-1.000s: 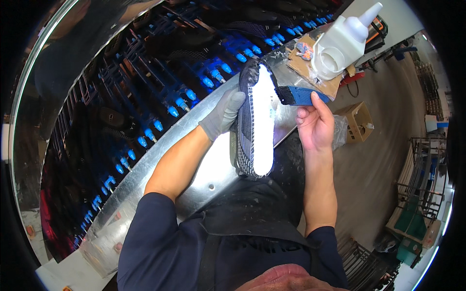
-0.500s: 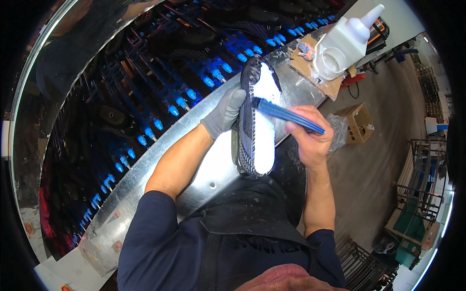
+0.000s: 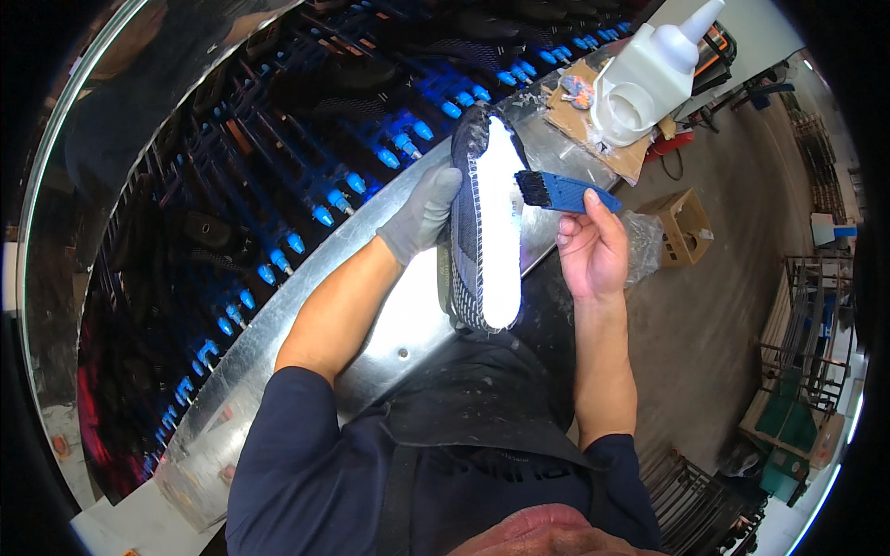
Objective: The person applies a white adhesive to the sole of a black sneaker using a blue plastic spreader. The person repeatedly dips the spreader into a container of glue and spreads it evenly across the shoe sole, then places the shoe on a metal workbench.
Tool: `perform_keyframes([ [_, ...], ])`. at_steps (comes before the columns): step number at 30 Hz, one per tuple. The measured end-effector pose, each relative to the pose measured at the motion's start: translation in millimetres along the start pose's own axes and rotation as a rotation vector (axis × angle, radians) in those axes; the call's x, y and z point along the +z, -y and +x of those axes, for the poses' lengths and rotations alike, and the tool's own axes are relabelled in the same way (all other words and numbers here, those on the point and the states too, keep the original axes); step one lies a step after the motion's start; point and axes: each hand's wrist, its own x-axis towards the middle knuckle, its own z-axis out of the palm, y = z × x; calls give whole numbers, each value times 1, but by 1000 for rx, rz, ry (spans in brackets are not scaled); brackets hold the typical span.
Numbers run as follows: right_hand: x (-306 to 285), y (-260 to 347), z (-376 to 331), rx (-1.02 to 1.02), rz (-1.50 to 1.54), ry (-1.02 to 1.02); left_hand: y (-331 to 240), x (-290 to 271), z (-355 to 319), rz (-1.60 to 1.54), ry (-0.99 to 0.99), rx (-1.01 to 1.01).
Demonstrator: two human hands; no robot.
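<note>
Shiny metal bench [image 3: 410, 315], dark shoe upper [image 3: 466, 227], white stitch-edged underside [image 3: 501, 259]

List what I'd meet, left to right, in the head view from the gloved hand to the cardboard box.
Gloved left hand, shoe, brush, bare right hand, plastic bag, cardboard box.

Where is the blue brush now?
In the head view, the blue brush is right of centre, in the right hand, with its bristles by the shoe.
</note>
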Motion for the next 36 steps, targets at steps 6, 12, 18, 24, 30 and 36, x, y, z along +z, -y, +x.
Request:
perform_keyframes([
  [6,-2,0,-4,-90,-61,77,-1,8,1,-42,41,54],
  [12,10,33,-23,-1106,-1135,323,0,8,3,-112,27,60],
  [18,13,38,-37,-1270,-1401,423,-7,20,2,-276,46,23],
  [24,10,40,-44,-1267,-1352,435,-21,27,-10,-135,-12,56],
  [30,-6,29,-37,-1253,-1206,282,-45,46,-12,178,-14,138],
  [36,-9,27,-40,-1232,-1180,238,-58,52,-14,354,-36,198],
])
